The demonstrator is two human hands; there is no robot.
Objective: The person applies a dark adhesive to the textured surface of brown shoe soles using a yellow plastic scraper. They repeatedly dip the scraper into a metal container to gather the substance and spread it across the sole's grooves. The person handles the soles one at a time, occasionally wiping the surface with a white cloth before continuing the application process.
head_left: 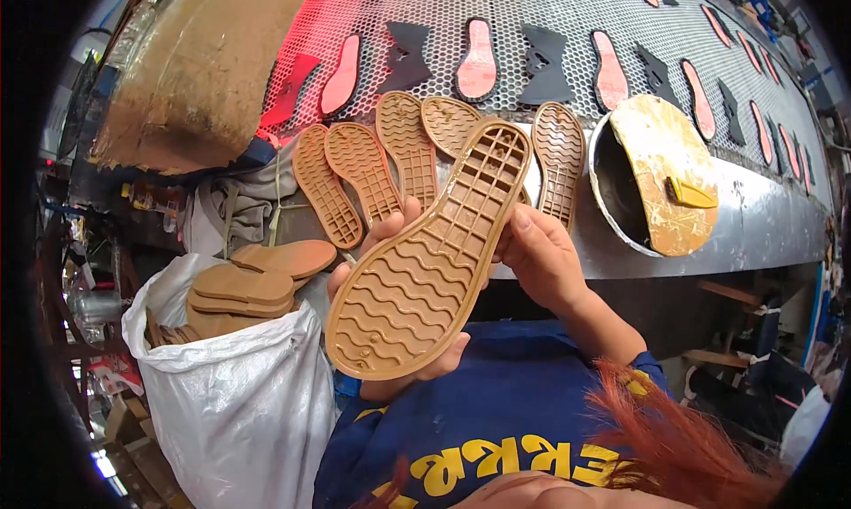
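A tan shoe sole [408, 305] is held up in front of me, its inner side facing me, with wavy ridges at the forefoot and a square grid toward the heel. My left hand [383, 234] is closed round it from behind, fingertips at its left edge and part of the hand showing past its lower right edge. My right hand [542, 256] pinches the right edge near the heel. Behind it, several similar soles, among them one at the left [326, 185] and one at the right [558, 159], lie on the metal table edge [753, 216].
At my left stands a white sack [235, 394] filled with stacked soles [241, 287]. A round pot [607, 190] with a stained tan board [660, 154] and a yellow piece on it sits right. Beyond, a mesh belt [567, 21] carries pink insoles [479, 57] and black pieces [543, 61]. Cardboard [204, 57] lies far left.
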